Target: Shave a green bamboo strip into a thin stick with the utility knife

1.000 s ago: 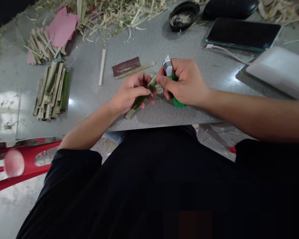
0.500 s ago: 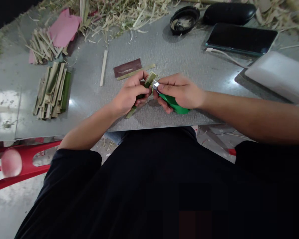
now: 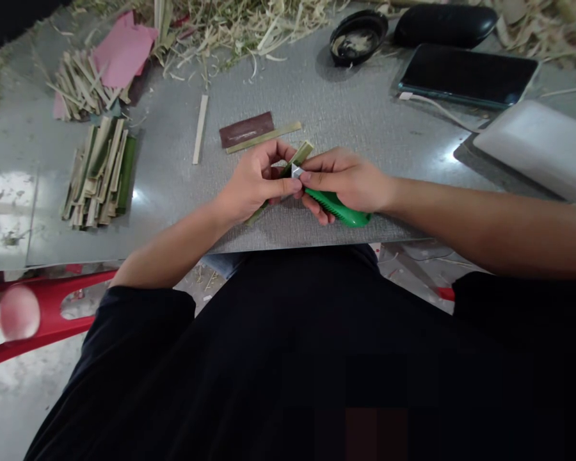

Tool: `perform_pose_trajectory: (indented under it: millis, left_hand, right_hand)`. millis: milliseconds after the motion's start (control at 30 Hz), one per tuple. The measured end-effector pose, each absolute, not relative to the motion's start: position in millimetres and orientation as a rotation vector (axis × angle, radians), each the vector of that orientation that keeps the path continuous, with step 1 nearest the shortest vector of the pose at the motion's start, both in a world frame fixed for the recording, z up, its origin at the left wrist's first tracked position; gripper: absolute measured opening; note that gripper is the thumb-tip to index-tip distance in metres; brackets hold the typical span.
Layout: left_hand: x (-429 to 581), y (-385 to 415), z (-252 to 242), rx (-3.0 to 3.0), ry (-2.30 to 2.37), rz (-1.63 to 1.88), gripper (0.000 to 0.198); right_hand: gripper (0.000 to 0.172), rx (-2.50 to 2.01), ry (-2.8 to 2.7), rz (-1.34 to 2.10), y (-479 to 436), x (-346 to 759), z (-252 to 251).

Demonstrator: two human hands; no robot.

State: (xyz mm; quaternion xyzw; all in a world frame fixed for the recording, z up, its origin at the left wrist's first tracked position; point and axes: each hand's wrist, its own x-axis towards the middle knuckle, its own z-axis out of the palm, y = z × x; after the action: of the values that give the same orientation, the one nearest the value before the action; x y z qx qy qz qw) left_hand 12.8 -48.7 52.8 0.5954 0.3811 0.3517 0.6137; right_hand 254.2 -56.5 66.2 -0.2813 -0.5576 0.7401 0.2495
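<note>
My left hand [image 3: 256, 179] is closed round a green bamboo strip [image 3: 303, 152], which slants up to the right with its lower end showing below the palm. In my right hand [image 3: 348, 179] is a green-handled utility knife [image 3: 343, 210], its metal blade end lying against the strip. The left thumb touches the knife near the blade. Just beyond my hands lie a flat brown block [image 3: 246, 130] and a thin bamboo strip [image 3: 264, 137] along its near edge. A paler strip [image 3: 200, 130] lies apart to the left.
A pile of cut bamboo strips [image 3: 98, 176] lies at left, with thinner pale sticks [image 3: 80, 86] and pink paper [image 3: 125, 50] behind. Shavings [image 3: 249, 29] cover the back. At right are a black dish [image 3: 358, 40], black case [image 3: 444, 27], phone [image 3: 468, 73] and white box [image 3: 532, 147].
The knife blade has moved left across the bamboo strip, and the left thumb has come against it. The strip's upper end has shifted slightly right.
</note>
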Motion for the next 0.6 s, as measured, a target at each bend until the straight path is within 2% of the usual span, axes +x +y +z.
perform_pose_trajectory:
  millis: [333,600]
  left_hand:
    - [11.2,-46.0,45.7,1.420,0.961,0.872,0.063]
    - [13.2,-47.8,47.6,1.418,0.915,0.899,0.066]
  right_hand:
    - [0.049,-0.904,-1.421,1.996,-65.2,250.2,73.6]
    - [0.053,-0.900,-1.417,1.983,-67.0,249.1,73.9]
